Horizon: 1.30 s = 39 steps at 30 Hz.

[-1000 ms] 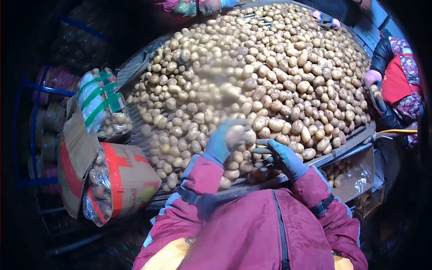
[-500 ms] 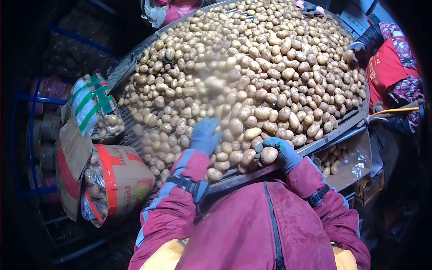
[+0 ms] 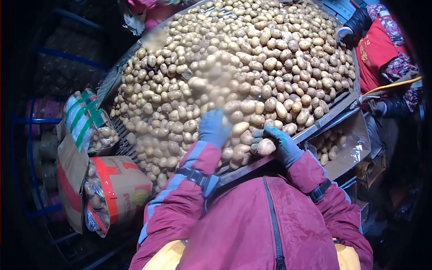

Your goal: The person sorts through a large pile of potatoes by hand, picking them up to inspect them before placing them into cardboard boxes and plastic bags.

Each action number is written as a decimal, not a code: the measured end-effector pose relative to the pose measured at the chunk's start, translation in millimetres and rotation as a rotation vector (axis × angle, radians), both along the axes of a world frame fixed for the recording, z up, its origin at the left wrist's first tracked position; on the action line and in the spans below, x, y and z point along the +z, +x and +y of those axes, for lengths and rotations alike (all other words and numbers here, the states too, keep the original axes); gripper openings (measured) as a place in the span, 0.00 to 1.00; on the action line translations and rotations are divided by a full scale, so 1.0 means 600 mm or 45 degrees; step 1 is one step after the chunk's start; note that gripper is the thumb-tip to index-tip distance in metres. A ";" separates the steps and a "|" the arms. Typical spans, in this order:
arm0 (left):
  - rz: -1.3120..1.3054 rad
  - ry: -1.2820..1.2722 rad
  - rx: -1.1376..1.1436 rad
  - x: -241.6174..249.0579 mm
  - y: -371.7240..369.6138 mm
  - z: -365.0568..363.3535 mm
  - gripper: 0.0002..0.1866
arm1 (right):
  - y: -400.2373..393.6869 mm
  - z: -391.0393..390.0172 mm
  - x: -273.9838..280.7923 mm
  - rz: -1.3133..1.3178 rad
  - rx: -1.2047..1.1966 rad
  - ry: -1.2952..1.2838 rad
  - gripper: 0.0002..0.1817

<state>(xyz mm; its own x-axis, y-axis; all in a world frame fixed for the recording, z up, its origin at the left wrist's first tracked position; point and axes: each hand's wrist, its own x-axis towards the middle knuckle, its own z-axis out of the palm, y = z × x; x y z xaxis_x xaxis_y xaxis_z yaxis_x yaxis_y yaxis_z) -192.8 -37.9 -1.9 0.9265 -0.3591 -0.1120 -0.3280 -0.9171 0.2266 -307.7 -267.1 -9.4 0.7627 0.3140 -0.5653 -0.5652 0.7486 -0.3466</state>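
Note:
A slatted table [image 3: 330, 118] bears a broad heap of potatoes [image 3: 180, 105]. Over the near part of the heap, my left hand [image 3: 213, 128], in a blue-green glove, reaches onto the potatoes; its fingers are blurred and partly hidden among them. To its right, my right hand [image 3: 282, 145], in a similar glove, has its fingers round a potato [image 3: 266, 147] close to the table's near edge. Part of the view above my left hand is smeared.
Left of the table stand a cardboard box [image 3: 121, 186] with bagged potatoes and a green-taped bag [image 3: 85, 117]. At right, an open box [image 3: 344, 148] holds potatoes beside a co-worker's red apron [image 3: 375, 54]. Another person's pink clothing [image 3: 157, 15] shows at the top.
My left hand has shifted slightly right and up on the heap. My right hand still holds the potato. The co-worker's gloved hand at right has moved up. The whole view has shifted a little.

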 end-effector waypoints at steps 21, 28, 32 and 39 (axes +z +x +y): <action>0.941 -1.134 -0.017 0.072 -0.066 0.010 0.23 | 0.013 0.018 0.113 -0.256 0.375 -0.329 0.25; 0.331 -0.662 0.374 -0.004 0.077 0.119 0.20 | 0.018 0.016 0.061 0.113 0.063 -0.066 0.25; -0.066 -0.037 -0.028 -0.049 0.120 0.108 0.24 | 0.024 0.027 0.080 0.245 -0.072 -0.086 0.24; -0.013 0.091 -0.102 -0.038 0.108 0.098 0.30 | 0.037 0.028 0.050 0.060 0.008 -0.183 0.28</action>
